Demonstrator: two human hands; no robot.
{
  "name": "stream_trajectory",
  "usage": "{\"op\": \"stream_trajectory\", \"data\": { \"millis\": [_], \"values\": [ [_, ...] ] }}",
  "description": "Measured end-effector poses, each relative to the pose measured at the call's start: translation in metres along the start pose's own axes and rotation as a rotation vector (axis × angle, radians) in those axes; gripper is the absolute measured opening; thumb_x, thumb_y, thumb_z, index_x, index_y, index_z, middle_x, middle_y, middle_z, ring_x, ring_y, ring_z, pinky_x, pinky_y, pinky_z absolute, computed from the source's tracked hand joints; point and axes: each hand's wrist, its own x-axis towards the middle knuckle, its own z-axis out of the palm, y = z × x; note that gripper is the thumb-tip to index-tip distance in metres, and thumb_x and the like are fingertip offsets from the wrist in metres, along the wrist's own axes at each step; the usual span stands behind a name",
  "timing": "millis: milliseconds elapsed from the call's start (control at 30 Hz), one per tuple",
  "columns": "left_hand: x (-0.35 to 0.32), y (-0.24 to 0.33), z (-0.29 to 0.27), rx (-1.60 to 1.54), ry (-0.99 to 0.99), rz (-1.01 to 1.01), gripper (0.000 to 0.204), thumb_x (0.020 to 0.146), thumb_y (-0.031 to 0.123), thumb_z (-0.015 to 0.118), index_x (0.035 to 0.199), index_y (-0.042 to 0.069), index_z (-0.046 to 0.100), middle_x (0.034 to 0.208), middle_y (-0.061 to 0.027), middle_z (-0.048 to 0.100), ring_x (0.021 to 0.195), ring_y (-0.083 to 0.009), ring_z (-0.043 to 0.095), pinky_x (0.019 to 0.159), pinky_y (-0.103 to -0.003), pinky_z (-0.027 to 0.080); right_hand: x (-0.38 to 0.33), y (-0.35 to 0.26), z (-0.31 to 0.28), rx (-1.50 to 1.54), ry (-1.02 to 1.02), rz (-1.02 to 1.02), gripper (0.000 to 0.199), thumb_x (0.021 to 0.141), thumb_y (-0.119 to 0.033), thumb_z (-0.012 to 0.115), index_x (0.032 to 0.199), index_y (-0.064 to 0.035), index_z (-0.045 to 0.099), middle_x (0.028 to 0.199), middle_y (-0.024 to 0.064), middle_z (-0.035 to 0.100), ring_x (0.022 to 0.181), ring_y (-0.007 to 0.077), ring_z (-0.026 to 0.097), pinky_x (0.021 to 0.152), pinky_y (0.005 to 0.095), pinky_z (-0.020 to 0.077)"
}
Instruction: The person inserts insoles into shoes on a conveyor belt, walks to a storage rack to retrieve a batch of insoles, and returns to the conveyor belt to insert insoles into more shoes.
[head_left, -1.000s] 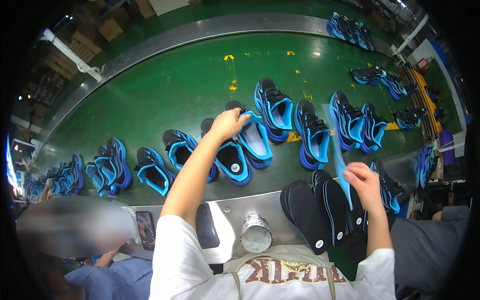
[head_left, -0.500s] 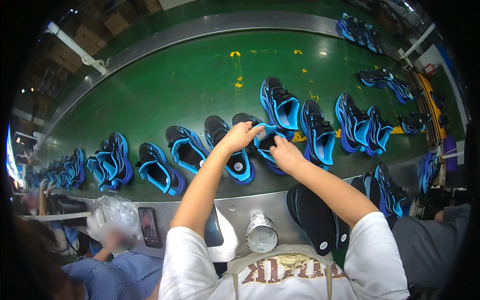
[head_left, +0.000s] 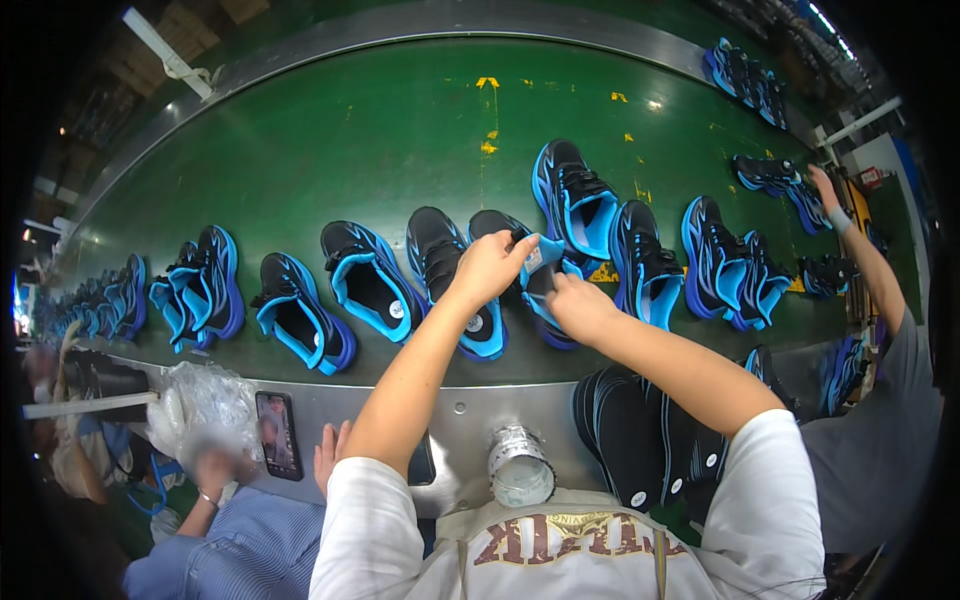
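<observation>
A black and blue sneaker (head_left: 494,223) lies on the green belt in front of me, its toe pointing away. My left hand (head_left: 490,268) is closed on its light blue tongue, pulling it up so a pale label inside shows. My right hand (head_left: 583,306) is closed at the right side of the shoe's opening, fingertips at the collar; what they pinch is partly hidden. Another sneaker (head_left: 438,240) sits just left, partly behind my left forearm, a white round sticker on its insole. Touching distance to the right stands a further sneaker (head_left: 565,185).
More sneakers line the green belt (head_left: 400,130) on both sides. On the metal ledge (head_left: 462,395) are black insoles (head_left: 622,430), a tape roll (head_left: 521,470), a phone (head_left: 278,434) and a clear plastic bag (head_left: 205,410). Co-workers sit left and right; one's arm (head_left: 868,255) reaches over the belt.
My hands stay on the same sneaker, with the tongue still held. The right co-worker's arm has come over the belt, and a co-worker's hand now shows beside my left forearm. The view shifted slightly.
</observation>
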Motion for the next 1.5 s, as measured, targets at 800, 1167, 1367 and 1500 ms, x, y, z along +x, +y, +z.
{"op": "stream_trajectory", "data": {
  "millis": [800, 1167, 1367, 1500],
  "values": [
    [-0.005, 0.007, 0.005, 0.048, 0.093, 0.011, 0.04, 0.077, 0.03, 0.064, 0.1, 0.002, 0.048, 0.067, -0.0093, 0.054, 0.057, -0.0196, 0.053, 0.054, -0.03, 0.041, 0.01, 0.025, 0.004, -0.231, -0.517, -0.302, 0.022, 0.078, -0.015, 0.051, 0.091, -0.0058, 0.067, 0.096, 0.0066, 0.064, 0.1, 0.0234, 0.054, 0.093, 0.0326, 0.0344],
    [-0.011, 0.026, 0.024, 0.926, 0.213, 0.419, 0.04, 0.062, 0.03, 0.071, 0.084, 0.006, 0.047, 0.078, -0.0063, 0.048, 0.064, -0.0223, 0.056, 0.055, -0.033, 0.044, -0.047, 0.01, -0.003, 0.12, 0.058, -0.087, 0.028, 0.077, -0.025, 0.048, 0.074, 0.002, 0.058, 0.087, 0.0159, 0.058, 0.095, 0.0254, 0.053, 0.1, 0.0412, 0.0238],
    [-0.044, 0.031, 0.032, 0.949, 0.251, 0.575, 0.021, 0.07, 0.023, 0.063, 0.076, 0.009, 0.048, 0.072, -0.0045, 0.045, 0.06, -0.0198, 0.051, 0.053, -0.033, 0.039, -0.115, -0.023, 0.025, 0.565, 0.534, 0.222, 0.016, 0.071, -0.006, 0.065, 0.082, -0.0009, 0.056, 0.097, 0.0157, 0.047, 0.091, 0.0346, 0.05, 0.077, 0.0399, 0.0426],
    [-0.065, 0.037, 0.03, 1.013, 0.288, 0.749, 0.011, 0.066, 0.016, 0.054, 0.073, 0.012, 0.048, 0.072, -0.003, 0.044, 0.062, -0.0177, 0.048, 0.055, -0.031, 0.036, -0.125, -0.028, 0.025, 0.565, 0.501, 0.201, 0.017, 0.072, -0.008, 0.065, 0.085, -0.0022, 0.057, 0.099, 0.0148, 0.047, 0.098, 0.0358, 0.048, 0.084, 0.0413, 0.041]
  ]
}}
